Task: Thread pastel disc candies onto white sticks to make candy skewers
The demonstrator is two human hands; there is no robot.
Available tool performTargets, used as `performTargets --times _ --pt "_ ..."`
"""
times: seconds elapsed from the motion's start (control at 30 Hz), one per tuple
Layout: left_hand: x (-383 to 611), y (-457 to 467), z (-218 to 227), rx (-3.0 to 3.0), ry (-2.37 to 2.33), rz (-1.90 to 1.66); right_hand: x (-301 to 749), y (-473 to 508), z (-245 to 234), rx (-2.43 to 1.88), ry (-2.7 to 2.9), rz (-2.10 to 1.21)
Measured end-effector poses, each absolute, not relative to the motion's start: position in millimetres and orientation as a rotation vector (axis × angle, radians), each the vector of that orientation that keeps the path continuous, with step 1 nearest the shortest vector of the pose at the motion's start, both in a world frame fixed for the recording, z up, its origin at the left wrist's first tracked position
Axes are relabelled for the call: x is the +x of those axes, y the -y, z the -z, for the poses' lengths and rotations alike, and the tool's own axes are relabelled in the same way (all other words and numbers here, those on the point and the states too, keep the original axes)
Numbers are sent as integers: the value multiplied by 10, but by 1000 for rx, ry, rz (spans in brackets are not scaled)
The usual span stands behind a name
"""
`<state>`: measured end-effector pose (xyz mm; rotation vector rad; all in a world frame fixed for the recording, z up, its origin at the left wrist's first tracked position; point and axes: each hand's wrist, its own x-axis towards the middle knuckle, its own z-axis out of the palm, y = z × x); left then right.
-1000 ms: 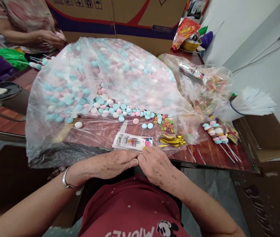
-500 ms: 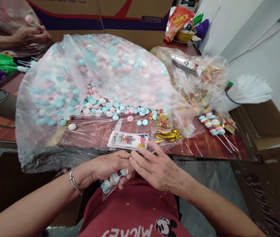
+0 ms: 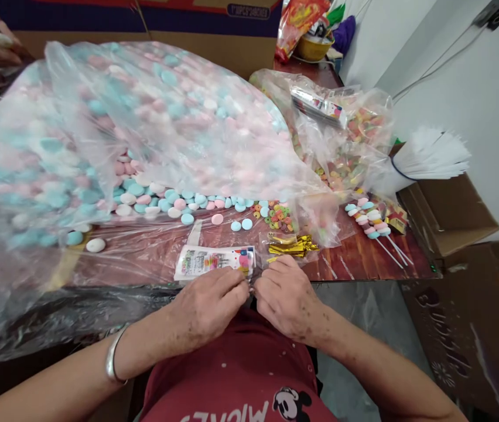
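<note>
My left hand (image 3: 212, 305), with a silver bangle (image 3: 115, 354) on its wrist, is closed at the table's front edge. My right hand (image 3: 289, 299) is closed beside it, fingertips almost meeting the left's. A small bit of something shows between the fingers, too little to name. The candy in a clear wrapper seen earlier is hidden from view. Just beyond my left hand lies a stack of printed packets (image 3: 214, 261). Gold twist ties (image 3: 293, 246) lie past my right fingers.
A large clear bag of pink, blue and white candies (image 3: 157, 117) covers the table (image 3: 341, 258). Candy skewers (image 3: 370, 220), a bundle of white sticks (image 3: 434, 155) and a bag of ring candies (image 3: 364, 126) are at the right, near open cardboard boxes (image 3: 460, 211).
My hands have turned palm-down and drawn together, both fingers now closed. The wrapped candy under my left hand has gone out of sight. The view has shifted closer to the table.
</note>
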<state>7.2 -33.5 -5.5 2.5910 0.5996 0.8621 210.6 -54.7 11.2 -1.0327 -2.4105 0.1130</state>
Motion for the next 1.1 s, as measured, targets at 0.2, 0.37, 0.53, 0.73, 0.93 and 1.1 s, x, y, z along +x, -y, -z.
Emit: performTargets --times 0.2,0.37,0.53,0.73,0.93,1.1 --pt "99 107 -34 2146 -884 -849 2800 462 -80 -1432 2049 -85" --pt "198 16 -144 1542 -1004 -755 3196 505 182 -1697 2165 78" --pt "322 -20 -170 1391 -995 -718 3184 520 366 -1788 2268 251" --pt "293 -38 -124 1297 -994 -728 3174 556 314 -1787 2314 379" --pt "262 -19 -49 1182 -975 -728 3198 584 216 -1748 2327 485" --pt "283 -22 -62 1069 -980 -719 3267 605 183 -1766 2123 279"
